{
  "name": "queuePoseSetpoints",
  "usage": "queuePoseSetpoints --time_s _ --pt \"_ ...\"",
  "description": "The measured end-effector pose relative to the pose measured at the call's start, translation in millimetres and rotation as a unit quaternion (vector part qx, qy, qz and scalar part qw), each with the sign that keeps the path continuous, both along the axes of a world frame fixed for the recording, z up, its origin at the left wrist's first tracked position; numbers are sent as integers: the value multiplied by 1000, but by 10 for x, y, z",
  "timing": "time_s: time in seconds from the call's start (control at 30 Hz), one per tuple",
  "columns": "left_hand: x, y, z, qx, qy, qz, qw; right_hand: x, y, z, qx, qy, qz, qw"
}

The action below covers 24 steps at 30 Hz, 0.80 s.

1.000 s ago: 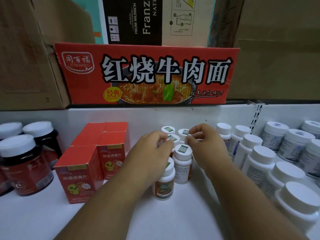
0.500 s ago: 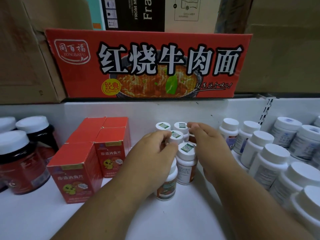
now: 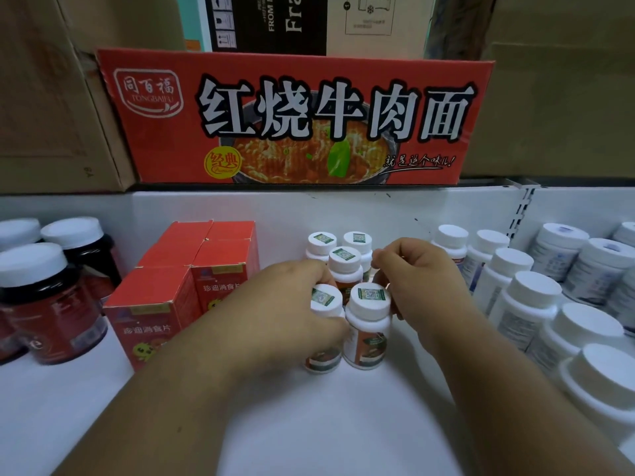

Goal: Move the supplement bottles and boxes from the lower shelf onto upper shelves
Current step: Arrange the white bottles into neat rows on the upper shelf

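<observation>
Several small white supplement bottles with green-stickered caps stand clustered mid-shelf on the white shelf (image 3: 343, 424). My left hand (image 3: 292, 314) curls round the front-left bottle (image 3: 323, 298) from the left. My right hand (image 3: 426, 286) curls in from the right, its thumb against the front-right bottle (image 3: 369, 304) and its fingertips by the middle bottle (image 3: 345, 261). Two more bottles (image 3: 323, 240) stand behind, against the back wall. All the bottles are upright, and the hands hide their sides.
Red supplement boxes (image 3: 161, 314) stand close on the left, with dark white-capped jars (image 3: 44, 304) beyond them. Rows of larger white bottles (image 3: 529, 304) fill the right. A red noodle carton (image 3: 295, 118) and brown cardboard boxes (image 3: 51, 97) sit on the ledge above.
Both hands have closed in on the small bottles. The front-left bottle has moved back level with the front-right one. The view has shifted slightly closer.
</observation>
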<state>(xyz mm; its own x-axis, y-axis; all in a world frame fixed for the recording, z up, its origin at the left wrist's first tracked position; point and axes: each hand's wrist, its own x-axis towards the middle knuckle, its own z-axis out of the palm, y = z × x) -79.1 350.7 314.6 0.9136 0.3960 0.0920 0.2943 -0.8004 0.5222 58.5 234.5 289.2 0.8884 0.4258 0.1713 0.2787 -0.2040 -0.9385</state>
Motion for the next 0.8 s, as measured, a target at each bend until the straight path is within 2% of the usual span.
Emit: queuePoseSetpoints --time_s 0.1,0.33,0.67,0.8 --pt "24 45 -34 10 -29 20 999 33 35 -4 -24 -10 -2 1000" --pt "77 64 -120 1 -93 59 994 42 46 66 -38 -4 107 993" --pt "71 105 -165 9 -63 26 998 48 22 61 -24 -37 52 998" --pt "145 102 -231 17 -116 47 992 62 -23 21 -3 -43 6 999"
